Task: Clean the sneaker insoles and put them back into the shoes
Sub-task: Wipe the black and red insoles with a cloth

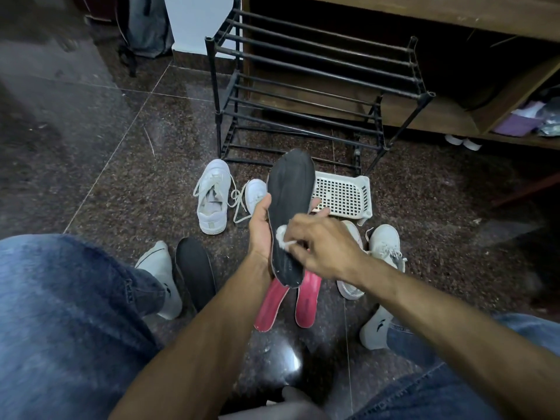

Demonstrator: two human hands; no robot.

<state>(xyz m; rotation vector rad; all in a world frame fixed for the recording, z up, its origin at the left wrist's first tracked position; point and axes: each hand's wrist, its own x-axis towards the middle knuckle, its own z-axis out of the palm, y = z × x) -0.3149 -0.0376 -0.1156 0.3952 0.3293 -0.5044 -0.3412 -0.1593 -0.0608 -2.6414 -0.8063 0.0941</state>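
Your left hand (260,228) grips the black insole (290,213) upright above two red insoles (288,301) on the floor (121,183); your right hand (321,244) pinches a white wipe (283,236) against it.

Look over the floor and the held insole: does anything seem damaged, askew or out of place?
The black insole held in the left hand has a frayed, pale edge near its heel. The right hand presses a white wad on it. Two red insoles lie loose, splayed apart on the floor.
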